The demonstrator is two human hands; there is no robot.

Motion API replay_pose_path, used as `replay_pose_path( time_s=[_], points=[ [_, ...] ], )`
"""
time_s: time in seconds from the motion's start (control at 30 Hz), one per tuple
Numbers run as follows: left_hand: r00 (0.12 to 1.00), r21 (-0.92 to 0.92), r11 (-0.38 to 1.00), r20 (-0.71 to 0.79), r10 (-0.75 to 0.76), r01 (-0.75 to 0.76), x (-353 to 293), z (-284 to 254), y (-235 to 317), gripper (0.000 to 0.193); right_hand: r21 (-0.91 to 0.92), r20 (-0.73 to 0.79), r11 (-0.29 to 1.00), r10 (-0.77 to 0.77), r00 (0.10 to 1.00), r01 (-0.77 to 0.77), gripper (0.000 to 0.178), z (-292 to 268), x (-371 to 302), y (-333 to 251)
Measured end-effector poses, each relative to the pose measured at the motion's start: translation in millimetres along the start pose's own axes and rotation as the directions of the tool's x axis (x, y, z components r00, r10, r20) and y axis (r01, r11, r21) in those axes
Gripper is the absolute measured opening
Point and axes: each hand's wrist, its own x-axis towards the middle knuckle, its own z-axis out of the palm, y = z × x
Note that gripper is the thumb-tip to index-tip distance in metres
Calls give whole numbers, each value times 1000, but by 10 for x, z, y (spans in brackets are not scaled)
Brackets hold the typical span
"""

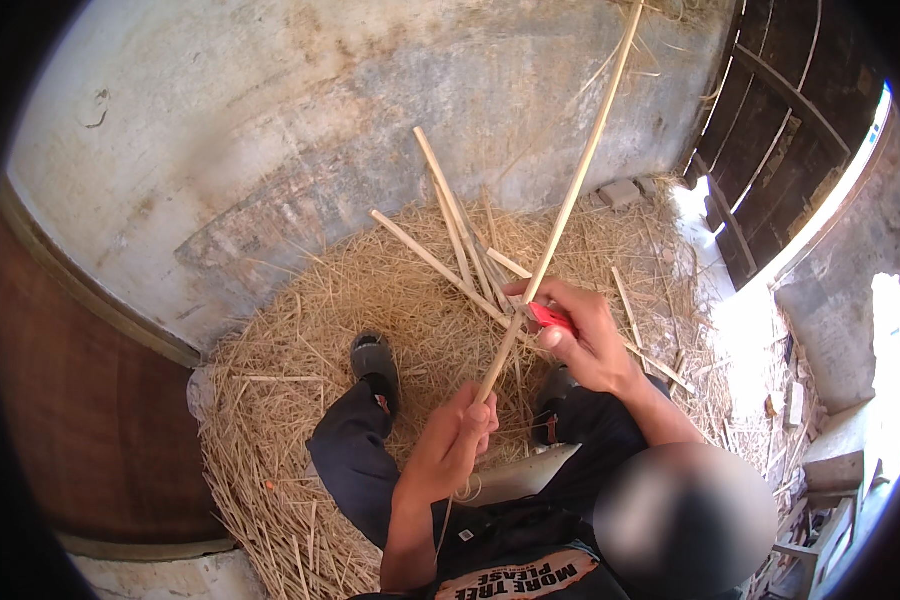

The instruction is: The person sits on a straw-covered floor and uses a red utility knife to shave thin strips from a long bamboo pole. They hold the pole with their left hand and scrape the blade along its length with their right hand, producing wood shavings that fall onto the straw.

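A long, pale bamboo strip (588,165) slants from my lap up to the far wall. My left hand (448,445) is closed round its lower end. Farther up the strip, my right hand (588,335) grips a red-handled knife (551,318). The tip of the knife meets the strip; its blade barely shows. Some of my right fingers pass behind the strip. Beyond my hands, several more bamboo strips (425,250) lean and cross over the straw. A thin curled shaving (467,490) hangs below my left hand.
Loose straw and shavings (290,390) cover the floor around my shoes. A stained pale wall (270,120) stands ahead, with a brown panel (90,390) at left. Dark wooden boards (780,110) stand at far right. Bricks (620,193) lie along the wall's foot.
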Motion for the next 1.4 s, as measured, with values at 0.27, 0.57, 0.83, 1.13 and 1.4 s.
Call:
replay_pose_path(
  time_s=[0.27,0.57,0.83,1.13,1.4],
  points=[
    [979,114,990,-177,99,-80,-11,-86,59,22,-353,-13,871,-370,929,342,31,270,-167,-13],
    [961,160,981,-231,148,-113,-17,26,146,25,-453,-36,808,-437,899,375,36,464,-171,-36],
    [956,239,964,-236,174,-117,-28,54,116,58,-496,-49,796,-423,905,346,39,490,-186,-84],
    [943,310,946,-275,187,-97,-38,113,139,51,-525,-57,783,-423,904,334,38,475,-206,-88],
    [940,335,939,-289,183,-80,-71,157,196,47,-545,-73,767,-447,892,340,35,458,-193,-99]
  ],
)
